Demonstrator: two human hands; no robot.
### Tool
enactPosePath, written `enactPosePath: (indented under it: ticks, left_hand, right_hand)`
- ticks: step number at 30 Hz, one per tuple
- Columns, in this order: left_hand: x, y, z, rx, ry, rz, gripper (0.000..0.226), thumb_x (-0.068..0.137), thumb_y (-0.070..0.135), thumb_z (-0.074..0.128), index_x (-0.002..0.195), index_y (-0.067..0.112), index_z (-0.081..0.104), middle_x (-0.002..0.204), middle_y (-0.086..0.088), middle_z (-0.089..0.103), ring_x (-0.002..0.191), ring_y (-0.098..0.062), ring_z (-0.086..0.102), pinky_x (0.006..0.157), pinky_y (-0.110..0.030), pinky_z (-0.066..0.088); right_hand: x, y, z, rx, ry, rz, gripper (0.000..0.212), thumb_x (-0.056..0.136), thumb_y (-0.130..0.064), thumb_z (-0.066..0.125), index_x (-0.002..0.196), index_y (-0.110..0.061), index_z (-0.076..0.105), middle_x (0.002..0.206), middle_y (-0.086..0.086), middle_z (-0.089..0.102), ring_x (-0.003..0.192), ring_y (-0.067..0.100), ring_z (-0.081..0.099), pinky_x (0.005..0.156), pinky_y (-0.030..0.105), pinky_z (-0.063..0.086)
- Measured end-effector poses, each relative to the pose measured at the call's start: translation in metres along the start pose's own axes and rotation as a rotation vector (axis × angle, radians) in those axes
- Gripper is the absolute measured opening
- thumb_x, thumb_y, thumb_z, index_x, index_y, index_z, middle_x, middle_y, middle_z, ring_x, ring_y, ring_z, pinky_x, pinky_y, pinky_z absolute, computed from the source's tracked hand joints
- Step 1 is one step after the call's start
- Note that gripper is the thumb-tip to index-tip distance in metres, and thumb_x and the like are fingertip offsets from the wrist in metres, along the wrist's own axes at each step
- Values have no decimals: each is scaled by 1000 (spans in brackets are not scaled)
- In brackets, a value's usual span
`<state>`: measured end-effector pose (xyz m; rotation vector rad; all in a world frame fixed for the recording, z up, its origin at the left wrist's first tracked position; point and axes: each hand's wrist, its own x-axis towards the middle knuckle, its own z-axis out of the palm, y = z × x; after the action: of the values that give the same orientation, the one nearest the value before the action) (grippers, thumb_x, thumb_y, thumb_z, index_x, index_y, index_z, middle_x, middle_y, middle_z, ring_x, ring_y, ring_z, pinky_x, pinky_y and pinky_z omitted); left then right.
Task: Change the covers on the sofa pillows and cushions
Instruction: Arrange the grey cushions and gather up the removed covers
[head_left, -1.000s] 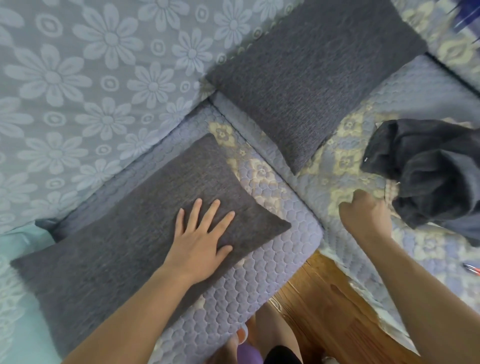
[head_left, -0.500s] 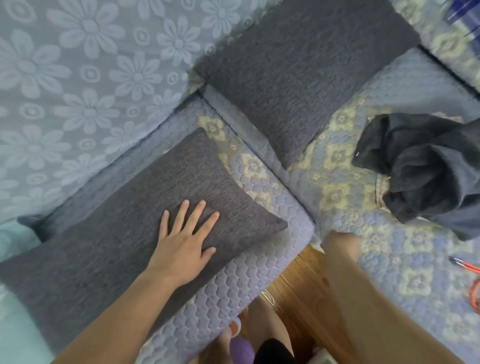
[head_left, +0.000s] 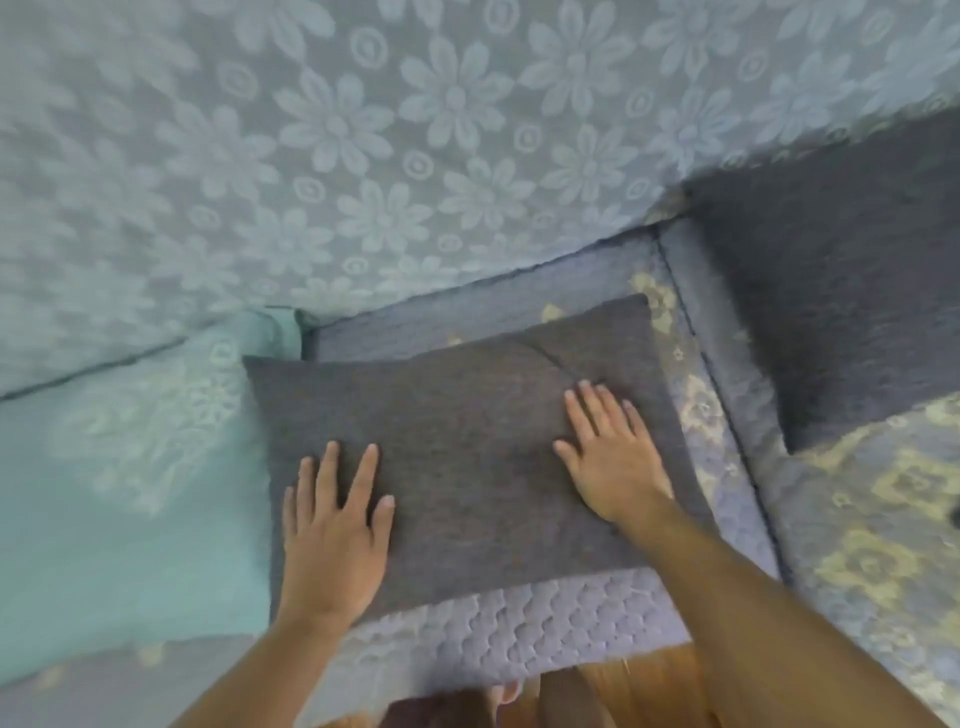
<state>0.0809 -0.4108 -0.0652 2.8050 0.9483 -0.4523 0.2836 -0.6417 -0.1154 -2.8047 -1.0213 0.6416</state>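
At six o'clock, nearest me, a strip of wooden floor (head_left: 623, 686) shows below the sofa's edge. Just beyond it runs the quilted purple seat cover (head_left: 519, 629) with its honeycomb stitching. On that cover, at the centre of my view, lies the dark grey pillow (head_left: 467, 441), flat, its long side running from nine to three o'clock. My left hand (head_left: 332, 535) rests on its near left corner, grip released, fingers straight and slightly spread, palm down on the fabric. My right hand (head_left: 613, 457) lies flat on the pillow's right part, grip also released, fingers pointing toward twelve o'clock beside a crease in the cover. At nine o'clock a teal cushion (head_left: 114, 493) with a pale pattern touches the pillow's left edge. At two o'clock a second dark grey pillow (head_left: 831, 301) lies on the neighbouring seat. Farthest, from ten to one o'clock, stands the sofa back (head_left: 363, 156) in pale blue flowered cloth.
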Motion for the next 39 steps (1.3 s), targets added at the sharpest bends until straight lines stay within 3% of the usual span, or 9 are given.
enactPosePath:
  ticks: [3, 9, 12, 16, 24, 28, 31, 35, 39]
  left_hand:
    - [16, -29, 3, -192, 70, -67, 59, 106, 55, 28, 161, 34, 23, 168, -10, 15, 154, -34, 14, 124, -49, 16]
    - [6, -85, 5, -1026, -120, -1050, 59, 110, 43, 30, 142, -1, 53, 146, -28, 50, 134, -44, 47, 115, -47, 33]
    - [-48, -109, 10, -1278, -225, -1093, 52, 107, 48, 37, 131, 10, 63, 136, -15, 62, 121, -35, 57, 104, -46, 46]
    - [-101, -151, 23, -1723, -154, -1275, 24, 104, 9, 46, 119, 4, 64, 116, -12, 67, 105, -31, 64, 90, -41, 53]
    - [-100, -155, 44, -1626, -199, -1206, 20, 98, -7, 55, 115, 0, 63, 101, -17, 65, 80, -22, 63, 78, -31, 56]
    - [-123, -152, 45, -763, -403, -1117, 28, 99, 7, 54, 125, 0, 63, 122, -20, 66, 109, -35, 64, 86, -38, 50]
    - [-144, -142, 28, -657, -480, -1026, 31, 101, 12, 49, 129, 4, 61, 129, -19, 63, 119, -37, 60, 91, -39, 48]
    - [-84, -119, 6, -857, 35, -703, 24, 102, 25, 52, 120, 14, 63, 112, -4, 63, 109, -30, 61, 86, -37, 47]
    - [18, -105, -4, -995, -50, -507, 83, 88, 71, 53, 155, 24, 34, 151, -1, 47, 138, -25, 47, 115, -47, 39]
  right_hand:
    - [30, 18, 5, -76, -133, 246, 79, 94, -67, -7, 161, -24, -1, 168, 3, -3, 155, 24, 0, 124, 47, 2]
    - [33, -18, -37, -108, -355, 391, 65, 104, -56, 13, 158, -31, -12, 166, -3, -18, 154, 29, -11, 122, 56, 0]
    - [31, -49, -49, -122, -383, 491, 64, 107, -45, 20, 159, -24, -11, 167, 3, -17, 153, 36, -8, 122, 56, 1]
    - [20, -96, -45, -146, -161, 411, 71, 103, -21, 36, 159, -12, -6, 167, 12, -9, 152, 39, 1, 122, 54, 8]
    - [7, -123, -42, -50, -43, 379, 82, 96, -16, 53, 160, -13, 3, 166, 15, -4, 150, 40, 3, 121, 55, 14]
    - [-3, -136, -36, -99, -45, 3, 68, 97, -29, 35, 160, -20, 11, 167, 12, 9, 151, 35, 10, 120, 56, 18]
    - [4, -117, -39, -52, -200, 196, 68, 102, -46, 40, 160, -26, 11, 168, 5, 5, 152, 30, 7, 122, 53, 16]
    - [18, -104, -64, 211, 52, 422, 69, 101, -48, 46, 158, -21, 20, 167, 8, 8, 151, 34, 10, 122, 50, 14]
    - [20, -43, -60, 444, 66, 901, 90, 92, -66, 47, 159, -15, 14, 162, 16, 24, 146, 40, 27, 119, 52, 24]
